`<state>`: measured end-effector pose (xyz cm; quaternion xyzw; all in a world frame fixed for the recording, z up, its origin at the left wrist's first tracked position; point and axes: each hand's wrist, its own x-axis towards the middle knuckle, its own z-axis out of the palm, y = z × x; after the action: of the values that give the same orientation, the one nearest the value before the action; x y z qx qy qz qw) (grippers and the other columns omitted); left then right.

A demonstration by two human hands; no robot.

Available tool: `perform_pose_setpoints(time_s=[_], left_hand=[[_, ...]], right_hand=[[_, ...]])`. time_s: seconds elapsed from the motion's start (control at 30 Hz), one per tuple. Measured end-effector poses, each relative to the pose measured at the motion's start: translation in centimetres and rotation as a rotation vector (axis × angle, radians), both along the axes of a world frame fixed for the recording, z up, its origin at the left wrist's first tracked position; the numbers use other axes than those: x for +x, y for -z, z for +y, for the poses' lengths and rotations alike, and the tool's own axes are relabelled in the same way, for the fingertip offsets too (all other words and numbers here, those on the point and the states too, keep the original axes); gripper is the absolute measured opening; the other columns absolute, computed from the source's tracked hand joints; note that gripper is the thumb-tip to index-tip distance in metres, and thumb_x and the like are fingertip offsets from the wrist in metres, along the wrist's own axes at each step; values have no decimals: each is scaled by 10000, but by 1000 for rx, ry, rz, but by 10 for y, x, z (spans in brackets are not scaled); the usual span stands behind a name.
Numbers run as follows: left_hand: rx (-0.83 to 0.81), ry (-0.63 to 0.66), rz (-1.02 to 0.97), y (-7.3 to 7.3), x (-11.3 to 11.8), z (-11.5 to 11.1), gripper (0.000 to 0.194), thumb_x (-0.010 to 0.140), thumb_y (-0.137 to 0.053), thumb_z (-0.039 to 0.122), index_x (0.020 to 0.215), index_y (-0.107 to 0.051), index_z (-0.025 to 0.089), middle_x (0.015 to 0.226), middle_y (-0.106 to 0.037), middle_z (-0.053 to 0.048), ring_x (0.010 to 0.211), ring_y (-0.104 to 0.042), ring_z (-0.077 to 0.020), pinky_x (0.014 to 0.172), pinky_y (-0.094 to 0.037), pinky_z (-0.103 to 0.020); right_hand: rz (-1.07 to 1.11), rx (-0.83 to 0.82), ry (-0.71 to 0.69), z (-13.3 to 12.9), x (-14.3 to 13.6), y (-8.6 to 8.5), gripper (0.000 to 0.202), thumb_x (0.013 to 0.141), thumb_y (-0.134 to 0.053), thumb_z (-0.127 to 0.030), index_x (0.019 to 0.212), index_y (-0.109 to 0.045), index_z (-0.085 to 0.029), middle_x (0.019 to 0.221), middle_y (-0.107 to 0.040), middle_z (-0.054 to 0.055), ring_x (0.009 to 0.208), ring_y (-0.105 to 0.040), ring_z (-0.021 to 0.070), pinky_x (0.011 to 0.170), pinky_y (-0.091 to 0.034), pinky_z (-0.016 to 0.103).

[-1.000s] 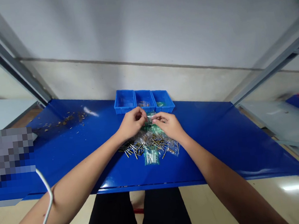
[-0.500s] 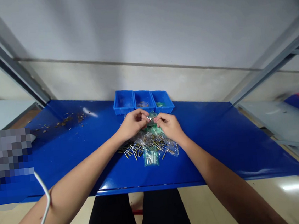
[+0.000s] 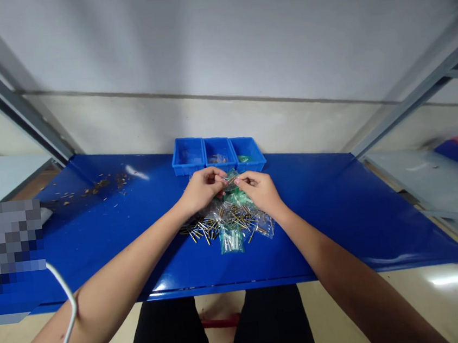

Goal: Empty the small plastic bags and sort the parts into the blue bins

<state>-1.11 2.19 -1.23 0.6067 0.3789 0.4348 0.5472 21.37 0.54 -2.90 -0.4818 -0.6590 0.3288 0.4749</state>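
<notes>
My left hand [image 3: 205, 189] and my right hand [image 3: 258, 188] are close together over a pile on the blue table. Between their fingertips is a small clear plastic bag [image 3: 231, 178] with thin metal pieces in or at it; both hands pinch it. Below them lies a heap of thin metal pins [image 3: 206, 228] with gold-coloured parts, mixed with clear bags. A greenish bag with white pieces [image 3: 232, 240] lies at the heap's near side. Another clear bag [image 3: 264, 226] rests to the right, and green bags [image 3: 237, 197] show between my hands.
Three joined blue bins stand behind my hands: left [image 3: 188, 154], middle [image 3: 219, 153] with clear bags, right [image 3: 247, 153] with something green. Brown scraps [image 3: 102, 186] litter the blue table [image 3: 328, 226] at left. A white cable [image 3: 68, 297] crosses my left forearm.
My right fingertips have moved slightly left onto the clear bag, closer to my left hand. The view has shifted slightly, and my legs are further apart.
</notes>
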Motion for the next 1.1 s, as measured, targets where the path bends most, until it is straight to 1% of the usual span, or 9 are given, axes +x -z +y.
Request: perform_pose_setpoints(time_s=[0.2,0.3,0.47,0.53,0.6,0.73,0.8,0.97,1.1], left_hand=[[-16,17,37,-3,0,-2,181,857,-859,318,944,-756,198,707,-726,-15,636,-695,-183,678,-599,-355],[-8,14,45,-3,0,-1,167,859,-849,323,920,-747,205,704,-727,-17,621,-692,-180,653,-589,-347],[24,5,108,-5,-1,-3,141,895,-825,339,930,-738,234,654,-696,8,534,-654,-172,550,-517,-319],[10,11,131,-8,-1,-5,144,925,-815,358,944,-726,246,611,-671,22,475,-617,-170,503,-477,-312],[-14,19,120,-10,-1,-7,142,937,-803,360,958,-713,253,612,-683,25,457,-625,-175,487,-477,-307],[-2,36,66,-13,-1,-11,134,941,-768,351,937,-710,230,810,-819,-29,531,-720,-181,537,-568,-314],[10,46,73,-13,-1,-13,169,966,-748,373,905,-709,220,836,-825,-43,566,-741,-186,551,-591,-316],[40,34,65,-3,2,-12,162,924,-801,303,1008,-685,228,825,-776,-15,630,-751,-190,579,-606,-310],[129,-26,36,5,3,-6,188,904,-822,277,1017,-684,221,885,-769,-23,774,-766,-195,690,-626,-315]], right_hand=[[33,-13,-2,3,2,5,332,956,-899,-631,916,-859,-304,792,-761,38,720,-653,264,682,-569,431],[17,-3,2,3,3,5,326,968,-900,-630,914,-862,-311,772,-755,28,720,-657,263,675,-581,429],[38,-57,-9,1,3,2,334,958,-902,-633,932,-863,-302,636,-661,-15,608,-611,222,590,-535,391],[81,-94,-20,0,1,0,365,933,-923,-654,944,-860,-295,624,-677,-10,594,-638,226,574,-544,393],[133,-127,-38,0,0,-2,409,906,-945,-683,955,-856,-286,671,-743,19,609,-684,237,565,-564,397],[226,-175,-80,1,-1,-4,488,927,-897,-753,1007,-863,-273,889,-867,89,667,-759,248,552,-595,395],[244,-182,-80,1,-2,-5,506,940,-868,-774,1013,-857,-273,946,-880,92,653,-759,235,571,-626,406],[248,-133,-90,-1,-5,-6,473,846,-990,-674,1021,-798,-278,852,-823,35,661,-776,232,620,-677,406],[231,-126,-96,0,-5,-6,394,864,-990,-571,1028,-758,-298,814,-802,32,713,-805,270,648,-688,436]])
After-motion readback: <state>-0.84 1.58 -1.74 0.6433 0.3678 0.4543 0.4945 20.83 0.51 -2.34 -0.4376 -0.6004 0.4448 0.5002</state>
